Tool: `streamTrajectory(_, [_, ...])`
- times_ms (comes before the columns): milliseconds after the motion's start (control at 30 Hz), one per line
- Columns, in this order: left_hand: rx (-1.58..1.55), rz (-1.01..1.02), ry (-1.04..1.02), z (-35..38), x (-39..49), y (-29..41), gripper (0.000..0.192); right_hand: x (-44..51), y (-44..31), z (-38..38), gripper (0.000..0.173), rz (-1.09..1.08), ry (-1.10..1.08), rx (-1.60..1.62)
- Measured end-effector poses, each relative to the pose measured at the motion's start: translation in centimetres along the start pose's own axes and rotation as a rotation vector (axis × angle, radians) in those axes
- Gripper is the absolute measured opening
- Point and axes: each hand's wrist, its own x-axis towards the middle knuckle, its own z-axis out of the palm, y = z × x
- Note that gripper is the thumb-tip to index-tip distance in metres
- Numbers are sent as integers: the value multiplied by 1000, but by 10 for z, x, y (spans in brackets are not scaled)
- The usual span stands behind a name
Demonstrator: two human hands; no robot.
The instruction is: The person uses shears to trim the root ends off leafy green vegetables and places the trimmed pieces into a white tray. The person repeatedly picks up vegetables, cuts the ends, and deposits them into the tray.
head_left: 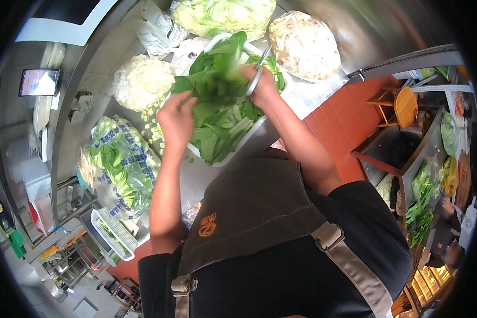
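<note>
A white plastic tub [285,95] in front of me is heaped with leafy greens [218,133] that look like bok choy. My right hand [264,86] is over the tub's right side, holding scissors [255,80] with pale loop handles. Their blades point away from me, and the fingertips are close to a blurred bunch of greens [222,81]. My left hand [177,121] is at the tub's left edge, fingers curled and thumb apart, beside a leaf. Nothing shows clearly between its fingers.
Around the tub on the metal counter [302,104] are bags of pale chopped vegetables [145,81], cut greens [222,14] and sliced mushrooms [305,45]. Another bag of greens [121,171] lies left. Beyond are a white basket [113,234], a wooden stool [405,107] and a person [445,238].
</note>
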Motion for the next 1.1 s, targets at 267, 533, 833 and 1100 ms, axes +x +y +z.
streamTrajectory(267, [136,206,-141,-8,40,17,18,8,-32,-11,41,-88,-5,-465])
streamTrajectory(533, [120,138,-195,-49,52,49,12,-6,-41,-2,65,-391,-153,-898])
streamTrajectory(833, [-97,-256,-191,-88,67,58,14,-14,-62,12,54,-657,-353,-1052])
streamTrajectory(1100, [-279,-345,-183,-90,78,46,6,-47,-107,24,48,-420,-626,-780])
